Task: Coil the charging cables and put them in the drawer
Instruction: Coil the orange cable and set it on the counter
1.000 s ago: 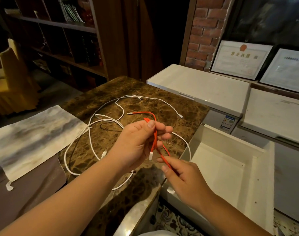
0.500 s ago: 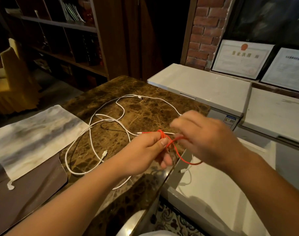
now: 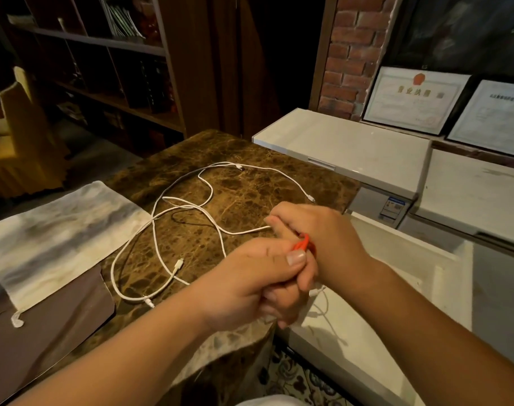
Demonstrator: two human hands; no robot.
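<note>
Presently, taking the table (image 3: 250, 159) as reference: a grey-white cloth (image 3: 59, 227) lies at its left end, with a drawstring toggle hanging off the near edge. Right of the cloth, white cables (image 3: 188, 206) sprawl uncoiled over the marble top in loose overlapping loops; a dark cable (image 3: 188, 219) lies among them. One white plug rests near the table's middle, another near its far right edge.

Over the table's near right corner, the left hand (image 3: 250, 285) is closed, thumb pressed down over curled fingers, pinching the red cable (image 3: 304, 243). Only a short red loop shows above the thumb; the rest is hidden inside the two hands. The right hand (image 3: 320, 238) sits just beyond and touching the left, fingers curled about the same red cable, back of the hand toward the camera.

Right of the table, and lower, the white drawer (image 3: 396, 288) stands open. A thin white lead dangles below the hands over the drawer. Beyond it stand two white chest units, with framed certificates (image 3: 414, 98) against the wall.
</note>
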